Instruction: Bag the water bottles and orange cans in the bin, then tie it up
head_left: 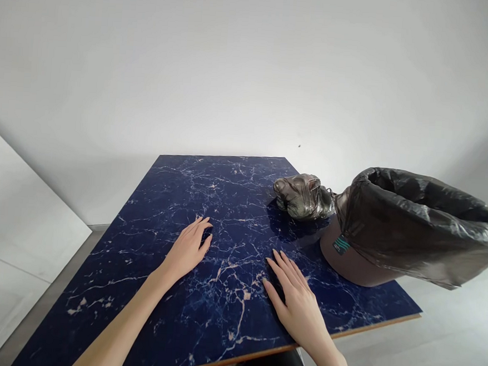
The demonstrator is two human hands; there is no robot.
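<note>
My left hand lies flat on the dark blue marble-patterned table, its fingers stretched out and nothing in them. Nearer the front edge, my right hand rests palm down on the same top, fingers extended, also holding nothing. To the right of that hand stands a brown bin with a small teal label. A black plastic bag lines it and folds over its rim. Beside the bin, a full, knotted dark plastic bag sits on the table. What is inside the bags is hidden.
A pale wall rises behind the table. At the left is a white cabinet with a dark knob. The light floor shows beyond the table's right edge, and the bag lining overhangs that side.
</note>
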